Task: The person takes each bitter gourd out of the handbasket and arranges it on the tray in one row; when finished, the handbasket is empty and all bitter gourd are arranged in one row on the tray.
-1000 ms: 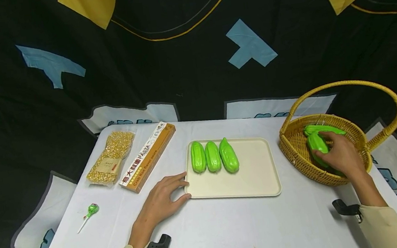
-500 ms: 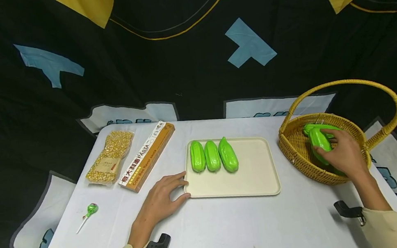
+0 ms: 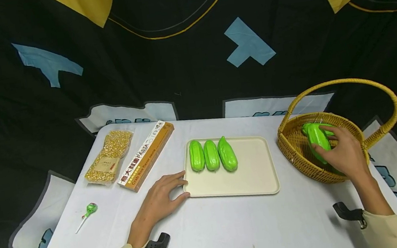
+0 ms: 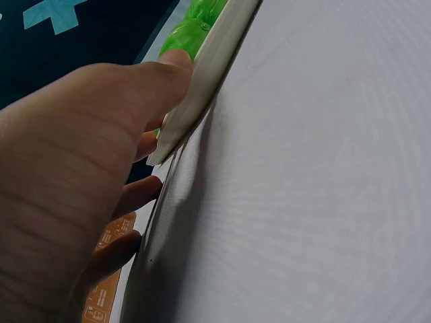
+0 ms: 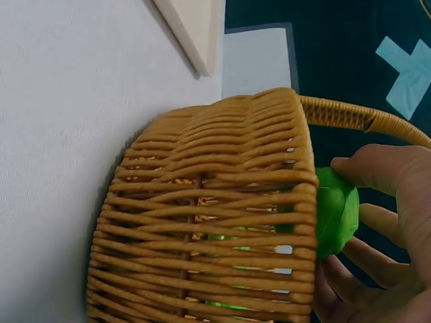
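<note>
In the head view my right hand (image 3: 345,153) reaches inside the wicker basket (image 3: 300,165) and holds a glossy green pepper (image 3: 317,136) between thumb and fingers. The right wrist view shows that pepper (image 5: 335,212) standing above the rim, with the thumb on one side and fingers on the other. More green shows behind it in the basket, partly hidden. My left hand (image 3: 163,198) touches the left edge of the cream tray (image 3: 252,171) with thumb and fingertips, fingers spread and relaxed. Three similar green peppers (image 3: 211,155) lie side by side on the tray's left half.
Left of the tray lie a pasta box (image 3: 147,157) and a clear bag of yellow kernels (image 3: 109,157). Nearer sits a green-wrapped lollipop (image 3: 89,210). The basket's tall handle (image 3: 342,80) arches over it. A black cloth (image 3: 177,73) hangs behind the table.
My right hand has closed on the pepper in the basket and tilted it up slightly. My left hand and the tray's peppers stay put; the head view shifts a little.
</note>
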Available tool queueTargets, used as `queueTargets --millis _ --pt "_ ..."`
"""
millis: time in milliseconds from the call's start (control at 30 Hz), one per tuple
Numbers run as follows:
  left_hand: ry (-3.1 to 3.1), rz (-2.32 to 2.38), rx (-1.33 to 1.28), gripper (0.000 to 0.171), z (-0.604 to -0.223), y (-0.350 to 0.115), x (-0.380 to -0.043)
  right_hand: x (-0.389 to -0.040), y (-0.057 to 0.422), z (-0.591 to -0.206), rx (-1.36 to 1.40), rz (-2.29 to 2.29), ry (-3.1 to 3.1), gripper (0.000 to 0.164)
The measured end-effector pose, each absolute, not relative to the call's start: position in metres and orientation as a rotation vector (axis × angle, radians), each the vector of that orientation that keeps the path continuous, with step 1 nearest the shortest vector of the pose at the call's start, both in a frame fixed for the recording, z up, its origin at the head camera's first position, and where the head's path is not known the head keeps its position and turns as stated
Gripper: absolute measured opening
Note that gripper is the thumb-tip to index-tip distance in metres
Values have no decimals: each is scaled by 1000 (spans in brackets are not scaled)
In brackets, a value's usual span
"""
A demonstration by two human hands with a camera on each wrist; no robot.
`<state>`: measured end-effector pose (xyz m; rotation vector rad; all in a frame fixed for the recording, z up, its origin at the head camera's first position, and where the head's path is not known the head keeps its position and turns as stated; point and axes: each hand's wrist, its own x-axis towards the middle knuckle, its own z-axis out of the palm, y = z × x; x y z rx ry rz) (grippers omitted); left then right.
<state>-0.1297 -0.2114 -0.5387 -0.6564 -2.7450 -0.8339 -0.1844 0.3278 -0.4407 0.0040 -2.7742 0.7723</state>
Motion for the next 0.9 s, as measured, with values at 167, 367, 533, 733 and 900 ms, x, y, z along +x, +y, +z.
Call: queueTargets --millis 167,367,533,733,900 --pt "-2743 -831 -659 36 -539 -211 -130 -180 323 -438 23 778 -2733 67" --pt "-2739 -846 -662 36 -539 -212 -130 -176 314 -434 45 777 -2700 67" --pt "-2737 -845 -661 36 -540 -212 -130 -174 308 -430 91 775 -2669 67" --pt "-2738 -844 -663 37 -540 -212 -130 -171 300 -428 113 816 -2664 67" --pt "-2745 -848 -657 37 -540 -211 -130 -170 289 -429 127 851 -2650 66"
